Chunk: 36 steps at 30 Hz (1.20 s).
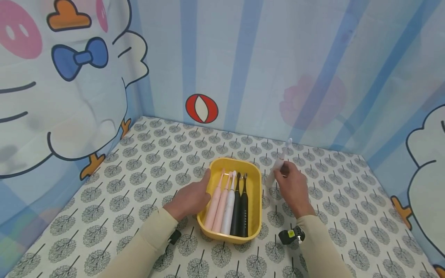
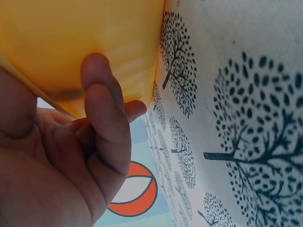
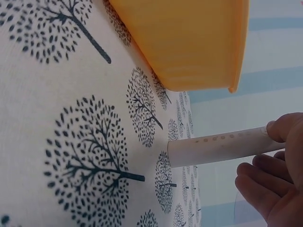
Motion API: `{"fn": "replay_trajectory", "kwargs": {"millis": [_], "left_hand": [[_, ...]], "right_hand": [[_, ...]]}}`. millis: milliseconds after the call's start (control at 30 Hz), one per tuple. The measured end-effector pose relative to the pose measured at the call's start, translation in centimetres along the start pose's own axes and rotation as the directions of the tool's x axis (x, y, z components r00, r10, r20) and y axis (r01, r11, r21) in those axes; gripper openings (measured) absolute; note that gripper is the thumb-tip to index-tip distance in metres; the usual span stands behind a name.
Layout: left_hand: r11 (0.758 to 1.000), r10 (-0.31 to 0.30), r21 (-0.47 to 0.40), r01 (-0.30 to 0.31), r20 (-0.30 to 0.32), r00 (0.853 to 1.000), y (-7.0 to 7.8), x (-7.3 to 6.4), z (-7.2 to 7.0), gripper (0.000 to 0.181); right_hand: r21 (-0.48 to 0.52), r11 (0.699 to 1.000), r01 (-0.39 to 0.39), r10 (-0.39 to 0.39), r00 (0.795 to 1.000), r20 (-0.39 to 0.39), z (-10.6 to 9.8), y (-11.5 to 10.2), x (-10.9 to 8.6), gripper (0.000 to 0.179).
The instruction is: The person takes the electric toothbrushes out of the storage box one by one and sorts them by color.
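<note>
A yellow plastic bin (image 1: 258, 200) sits on the table in the head view. Inside it, side by side with heads pointing away from me, lie two pink electric toothbrushes (image 1: 213, 208), a white electric toothbrush (image 1: 228, 212) and two black electric toothbrushes (image 1: 244, 214). My left hand (image 1: 191, 199) grips the bin's left wall, thumb at the rim and fingers against the outside (image 2: 106, 109). To the right of the bin, my right hand (image 1: 293, 185) pinches another white toothbrush (image 3: 213, 147) by its handle. That brush tilts head-up, its lower end at or just above the tablecloth; contact is unclear.
A white tablecloth (image 1: 149, 170) with grey tree prints covers the table. Behind and at both sides hangs a blue-and-white cartoon curtain (image 1: 222, 58), meeting the table's far edge beyond the bin. A dark band with a small device (image 1: 292, 234) is on the right wrist.
</note>
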<state>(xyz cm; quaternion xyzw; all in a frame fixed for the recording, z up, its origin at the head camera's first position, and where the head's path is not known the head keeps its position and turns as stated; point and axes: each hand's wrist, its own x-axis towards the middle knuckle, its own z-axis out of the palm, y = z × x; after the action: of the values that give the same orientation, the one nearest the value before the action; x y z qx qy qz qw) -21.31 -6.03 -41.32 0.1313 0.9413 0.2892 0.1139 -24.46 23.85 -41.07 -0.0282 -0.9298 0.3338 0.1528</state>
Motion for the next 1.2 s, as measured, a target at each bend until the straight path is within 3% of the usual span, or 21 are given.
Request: {"fn": "replay_trajectory", "kwargs": {"millis": [733, 967, 1200], "left_hand": [[1.0, -0.008, 0.006, 0.008, -0.002, 1.0, 0.1, -0.2, 0.0, 0.078], [1.0, -0.012, -0.001, 0.012, 0.001, 1.0, 0.1, -0.1, 0.0, 0.078], [1.0, -0.006, 0.025, 0.006, -0.005, 1.0, 0.1, 0.0, 0.0, 0.077]], "right_hand": [[0.014, 0.998, 0.055, -0.052, 0.986, -0.157, -2.8, -3.2, -2.1, 0.048], [0.066, 0.994, 0.091, -0.079, 0.984, -0.162, -3.7, -5.2, -2.9, 0.051], [0.054, 0.991, 0.123, -0.114, 0.984, -0.137, -4.0, -6.8, -3.4, 0.05]]}}
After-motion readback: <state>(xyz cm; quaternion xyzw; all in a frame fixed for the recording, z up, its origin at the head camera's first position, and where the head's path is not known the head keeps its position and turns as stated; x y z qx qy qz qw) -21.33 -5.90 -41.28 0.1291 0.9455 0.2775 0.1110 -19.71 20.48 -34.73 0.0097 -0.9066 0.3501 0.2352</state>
